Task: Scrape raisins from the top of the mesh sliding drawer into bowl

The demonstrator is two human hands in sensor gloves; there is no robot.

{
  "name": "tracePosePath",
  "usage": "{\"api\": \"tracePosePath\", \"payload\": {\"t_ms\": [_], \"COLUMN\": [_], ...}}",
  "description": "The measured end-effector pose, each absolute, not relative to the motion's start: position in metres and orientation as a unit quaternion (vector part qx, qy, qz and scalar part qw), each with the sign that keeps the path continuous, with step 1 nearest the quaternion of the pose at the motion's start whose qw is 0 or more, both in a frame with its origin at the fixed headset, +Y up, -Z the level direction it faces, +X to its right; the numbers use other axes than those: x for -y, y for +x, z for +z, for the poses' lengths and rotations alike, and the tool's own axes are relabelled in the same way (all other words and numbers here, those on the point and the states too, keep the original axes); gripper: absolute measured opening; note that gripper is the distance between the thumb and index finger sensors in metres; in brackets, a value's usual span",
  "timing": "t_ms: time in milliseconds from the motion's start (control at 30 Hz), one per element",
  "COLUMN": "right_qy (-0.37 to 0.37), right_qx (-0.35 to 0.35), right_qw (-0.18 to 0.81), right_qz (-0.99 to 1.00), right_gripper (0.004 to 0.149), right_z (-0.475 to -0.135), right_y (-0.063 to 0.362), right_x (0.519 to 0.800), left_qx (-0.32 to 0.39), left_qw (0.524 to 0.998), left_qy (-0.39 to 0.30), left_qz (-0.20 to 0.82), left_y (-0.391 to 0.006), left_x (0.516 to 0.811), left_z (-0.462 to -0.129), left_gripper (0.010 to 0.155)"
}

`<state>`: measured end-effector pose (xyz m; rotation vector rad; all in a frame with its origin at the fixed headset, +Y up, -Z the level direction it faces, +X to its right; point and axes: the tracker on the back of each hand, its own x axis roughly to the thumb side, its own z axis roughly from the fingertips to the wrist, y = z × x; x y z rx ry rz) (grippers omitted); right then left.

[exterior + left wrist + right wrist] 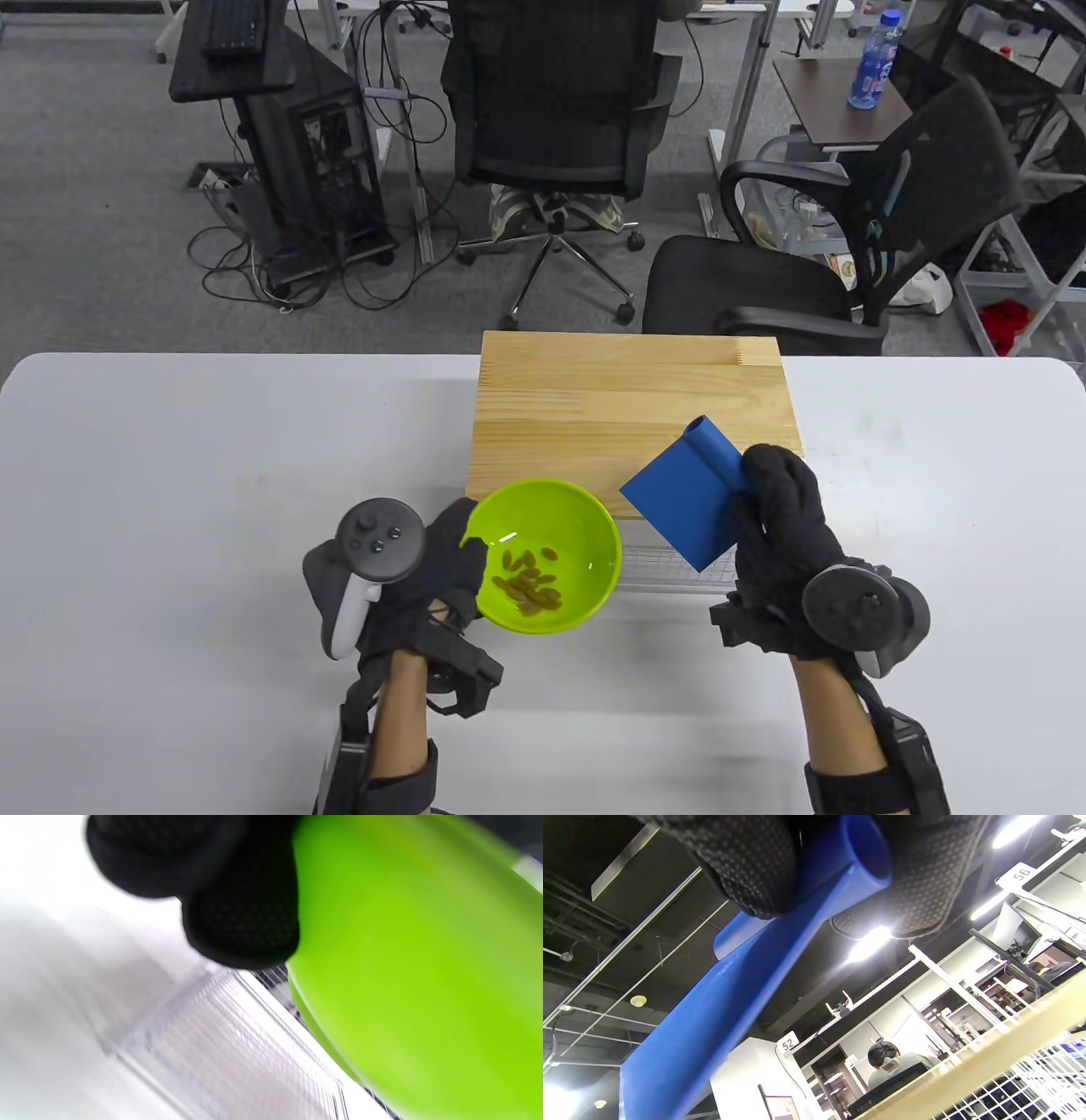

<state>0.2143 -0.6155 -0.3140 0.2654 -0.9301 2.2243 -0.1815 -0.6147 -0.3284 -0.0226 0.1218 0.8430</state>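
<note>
My left hand grips the rim of a lime-green bowl, held in front of the mesh sliding drawer's wooden top. Several brown raisins lie in the bowl's bottom. My right hand holds a blue scraper by its rolled handle, blade tilted over the drawer's front right corner. The white wire mesh of the drawer shows below the scraper. In the left wrist view, gloved fingers press on the green bowl. In the right wrist view, the fingers wrap the scraper.
The drawer stands at the white table's far middle edge. Beyond the table are two black office chairs, a computer tower with cables and a water bottle on a small desk. A seated person shows in the right wrist view.
</note>
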Motion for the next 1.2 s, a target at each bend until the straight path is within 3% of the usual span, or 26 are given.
{"api": "tracePosePath", "payload": {"t_ms": [200, 367, 567, 767, 1200], "right_qy": [0.106, 0.105, 0.105, 0.101, 0.102], "right_qx": [0.358, 0.355, 0.348, 0.341, 0.333], "right_qw": [0.350, 0.349, 0.341, 0.329, 0.326], "right_qz": [0.859, 0.861, 0.867, 0.875, 0.879], "right_gripper": [0.057, 0.056, 0.056, 0.056, 0.056], "right_z": [-0.315, -0.315, -0.317, -0.320, -0.322], "right_y": [0.212, 0.211, 0.209, 0.207, 0.206], "right_x": [0.616, 0.616, 0.619, 0.624, 0.627], "left_qx": [-0.179, -0.288, -0.361, -0.402, -0.423], "left_qw": [0.881, 0.846, 0.845, 0.845, 0.838], "left_qy": [0.068, 0.119, 0.070, 0.012, -0.033], "left_qz": [0.433, 0.432, 0.388, 0.353, 0.344], "left_y": [-0.247, -0.287, -0.313, -0.314, -0.312], "left_x": [0.605, 0.633, 0.692, 0.745, 0.765], "left_z": [-0.343, -0.354, -0.369, -0.378, -0.369], "left_gripper": [0.054, 0.054, 0.055, 0.055, 0.058]}}
